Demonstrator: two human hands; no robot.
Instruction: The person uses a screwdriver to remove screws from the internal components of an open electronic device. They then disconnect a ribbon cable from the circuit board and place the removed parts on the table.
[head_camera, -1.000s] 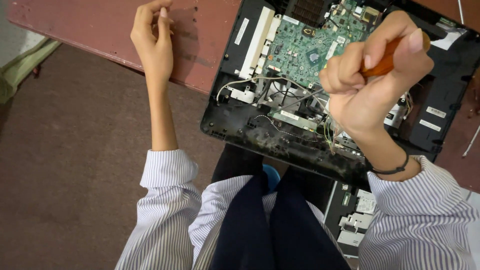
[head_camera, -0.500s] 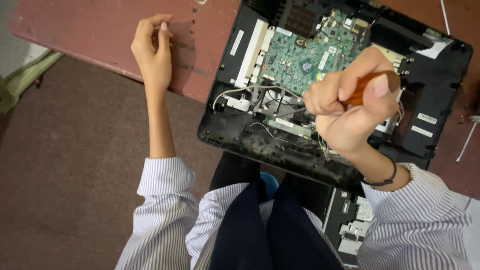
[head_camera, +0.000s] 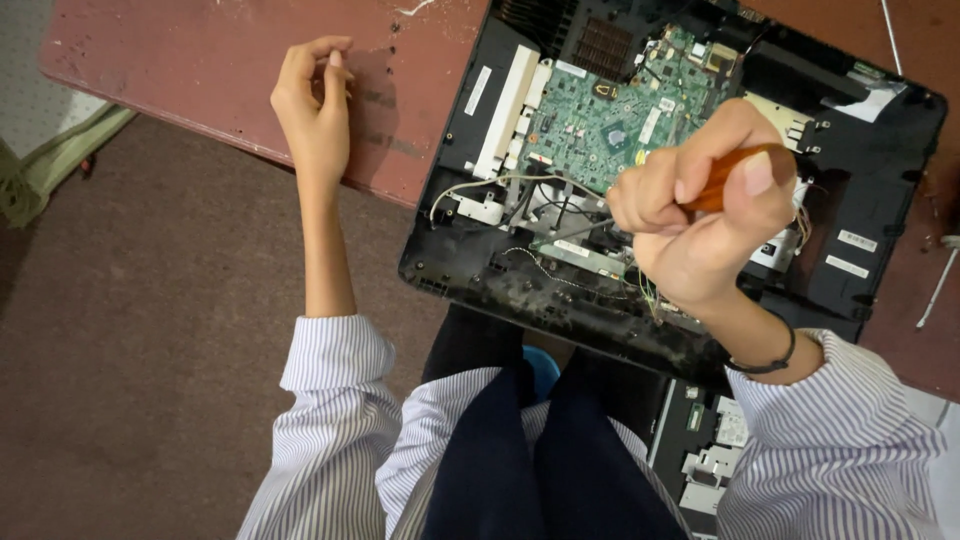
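Note:
An opened black computer case (head_camera: 880, 215) lies on a reddish table (head_camera: 200, 60), showing a green circuit board (head_camera: 610, 125), white connectors and loose wires. My right hand (head_camera: 700, 215) is clenched around an orange-handled screwdriver (head_camera: 725, 180), whose metal shaft points left and down into the case by the wires. My left hand (head_camera: 315, 110) rests on the table left of the case, fingers curled together, holding nothing that I can see.
A black panel with white plastic parts (head_camera: 705, 450) lies below the table edge by my lap. A thin white rod (head_camera: 938, 285) lies at the table's right edge. Green cloth (head_camera: 50, 160) sits on the floor at left.
The view has shifted so the case and hands sit lower and further left. My right hand with the screwdriver has moved left over the board's lower edge. My left hand stays on the table.

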